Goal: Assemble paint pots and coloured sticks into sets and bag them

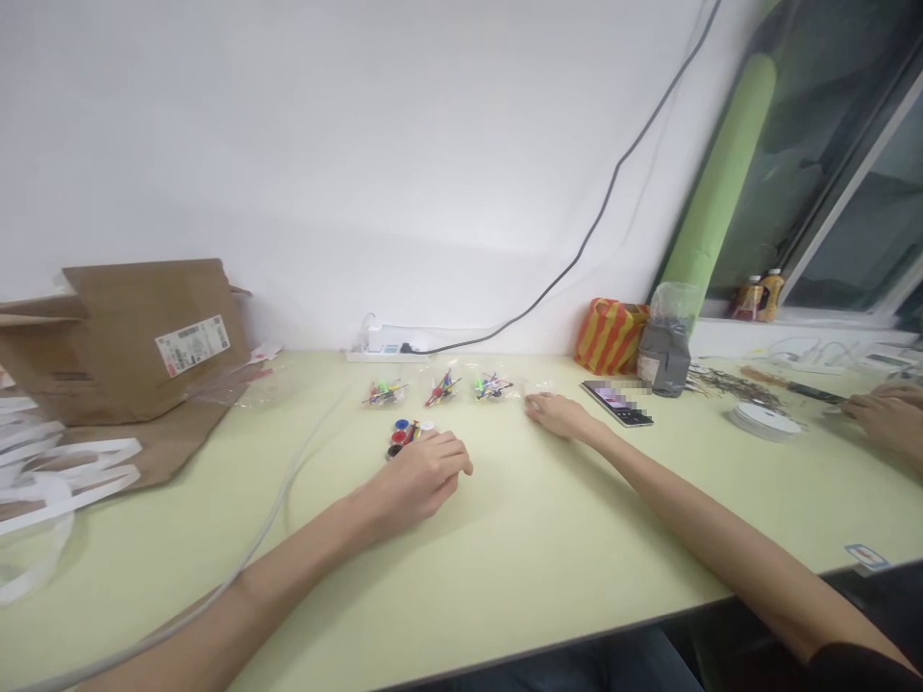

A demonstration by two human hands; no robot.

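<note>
My left hand (425,476) is over the table with its fingers curled in, right by a cluster of small round pots. The blue pot (402,425), red pot (399,437) and black pot (393,451) show to its left, and a white one (427,427) just beyond its knuckles. Small multicoloured pieces (413,432) lie between them. What the curled fingers hold, if anything, is hidden. Farther right, my right hand (559,415) lies low on the table, fingers stretched out by a clear plastic bag (540,384). Three clear bags of colourful pieces (385,392) (441,387) (494,386) form a row.
A cardboard box (159,346) and white strips (79,471) occupy the left. A pale cable (281,509) crosses my left forearm. Along the back are a power strip (382,355) and striped bag (610,336). Right are a phone (618,404), white roll (764,421) and another person's hands (890,423).
</note>
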